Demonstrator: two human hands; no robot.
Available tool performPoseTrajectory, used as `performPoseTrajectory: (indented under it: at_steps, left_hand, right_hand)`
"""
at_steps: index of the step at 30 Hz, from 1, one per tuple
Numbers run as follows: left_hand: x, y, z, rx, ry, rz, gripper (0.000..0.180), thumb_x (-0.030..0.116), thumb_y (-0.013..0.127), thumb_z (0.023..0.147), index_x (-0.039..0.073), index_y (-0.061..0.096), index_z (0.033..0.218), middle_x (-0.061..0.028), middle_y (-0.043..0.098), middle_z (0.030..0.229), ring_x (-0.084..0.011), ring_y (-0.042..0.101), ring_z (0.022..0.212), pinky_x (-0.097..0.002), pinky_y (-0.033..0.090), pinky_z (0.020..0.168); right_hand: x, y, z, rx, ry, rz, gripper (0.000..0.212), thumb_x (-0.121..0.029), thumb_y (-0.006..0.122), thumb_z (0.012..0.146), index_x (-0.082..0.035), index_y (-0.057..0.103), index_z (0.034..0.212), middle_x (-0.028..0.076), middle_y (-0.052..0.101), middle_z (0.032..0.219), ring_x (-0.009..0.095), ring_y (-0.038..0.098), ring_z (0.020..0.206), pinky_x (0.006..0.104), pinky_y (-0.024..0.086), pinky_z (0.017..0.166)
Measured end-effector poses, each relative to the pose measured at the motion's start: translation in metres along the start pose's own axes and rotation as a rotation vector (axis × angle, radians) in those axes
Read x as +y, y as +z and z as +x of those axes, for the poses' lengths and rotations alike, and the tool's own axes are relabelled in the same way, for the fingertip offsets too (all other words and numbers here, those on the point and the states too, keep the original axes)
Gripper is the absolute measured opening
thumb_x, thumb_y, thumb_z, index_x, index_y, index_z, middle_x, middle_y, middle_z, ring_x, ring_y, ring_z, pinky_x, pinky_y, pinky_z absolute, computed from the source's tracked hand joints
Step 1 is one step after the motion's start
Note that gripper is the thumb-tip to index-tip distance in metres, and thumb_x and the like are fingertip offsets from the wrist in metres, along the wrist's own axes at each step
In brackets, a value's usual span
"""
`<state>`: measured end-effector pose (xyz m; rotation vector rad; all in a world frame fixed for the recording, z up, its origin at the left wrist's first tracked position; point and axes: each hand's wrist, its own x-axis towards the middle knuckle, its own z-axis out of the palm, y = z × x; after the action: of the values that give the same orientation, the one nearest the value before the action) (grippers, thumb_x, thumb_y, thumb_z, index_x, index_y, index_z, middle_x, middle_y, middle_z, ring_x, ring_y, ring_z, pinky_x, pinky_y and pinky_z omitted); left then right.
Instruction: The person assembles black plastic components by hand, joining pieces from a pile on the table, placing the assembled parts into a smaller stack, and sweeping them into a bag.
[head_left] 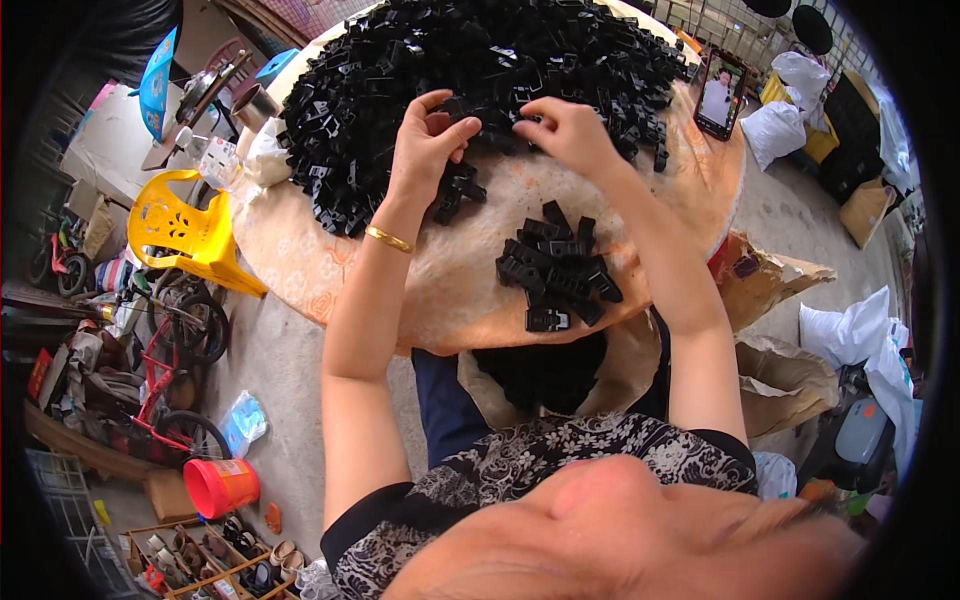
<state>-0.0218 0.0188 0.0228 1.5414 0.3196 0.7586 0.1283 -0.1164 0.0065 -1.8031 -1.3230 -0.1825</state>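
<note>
A big heap of small black plastic clip-like pieces covers the far part of a round table. At the near edge of this heap my left hand is closed with its fingers curled and its thumb pointing right. My right hand faces it a short way off, fingers bent in toward the thumb. Black parts lie behind both sets of fingertips, so what each hand pinches blends into the heap. Closer to me, a smaller pile of the same black pieces sits near the table edge. A few loose ones lie beside my left wrist.
An orange-patterned cloth covers the table. A phone stands at its right edge. Under the near edge an open bag holds black contents. A yellow chair, a red bicycle and a red bucket stand left.
</note>
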Motion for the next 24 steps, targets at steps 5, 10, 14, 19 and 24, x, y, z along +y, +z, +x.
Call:
performPoseTrajectory:
  at_steps: [5,10,14,19,24]
  left_hand:
    - [0.000,0.006,-0.001,-0.102,0.018,0.133,0.049,0.007,0.064,0.081,0.003,0.044,0.126,-0.0036,0.055,0.076,-0.0082,0.054,0.064,-0.0199,0.046,0.055]
    - [0.000,0.007,-0.002,-0.042,-0.034,0.049,0.038,0.004,0.053,0.088,0.003,0.046,0.125,-0.0053,0.056,0.087,-0.0115,0.058,0.075,-0.0234,0.051,0.067]
    - [-0.011,0.005,0.000,-0.046,0.048,0.154,0.032,0.004,0.058,0.083,0.001,0.053,0.115,-0.0054,0.060,0.081,-0.0099,0.057,0.071,-0.0228,0.048,0.064]
    - [-0.010,0.013,-0.006,-0.063,0.079,0.393,0.027,0.002,0.059,0.082,0.000,0.056,0.109,-0.0026,0.059,0.082,-0.0086,0.057,0.074,-0.0210,0.047,0.069]
    - [-0.012,0.018,-0.009,-0.166,0.088,0.404,0.025,-0.001,0.059,0.081,-0.003,0.057,0.105,-0.0024,0.062,0.083,-0.0078,0.058,0.074,-0.0214,0.047,0.070]
  right_hand:
    - [-0.004,0.041,-0.008,-0.098,-0.352,-0.371,0.033,-0.025,0.067,0.076,-0.011,0.057,0.104,0.007,0.055,0.095,0.025,0.055,0.093,0.0335,0.050,0.073]
    - [0.004,0.050,-0.007,-0.129,-0.271,-0.356,0.014,-0.007,0.059,0.073,-0.007,0.062,0.086,0.008,0.056,0.089,0.026,0.056,0.088,0.0340,0.050,0.074]
    - [0.012,0.035,-0.006,-0.012,-0.192,-0.132,0.015,-0.006,0.057,0.072,-0.002,0.066,0.084,0.010,0.065,0.077,0.021,0.064,0.071,0.0294,0.051,0.068]
    - [0.008,0.012,-0.001,-0.086,0.254,0.725,0.015,-0.009,0.058,0.080,0.003,0.065,0.085,0.005,0.061,0.060,0.007,0.057,0.052,0.0226,0.047,0.050]
    - [0.005,0.009,-0.003,-0.250,0.159,0.559,0.014,-0.006,0.054,0.081,0.004,0.063,0.083,0.006,0.060,0.061,0.011,0.059,0.054,0.0243,0.047,0.052]
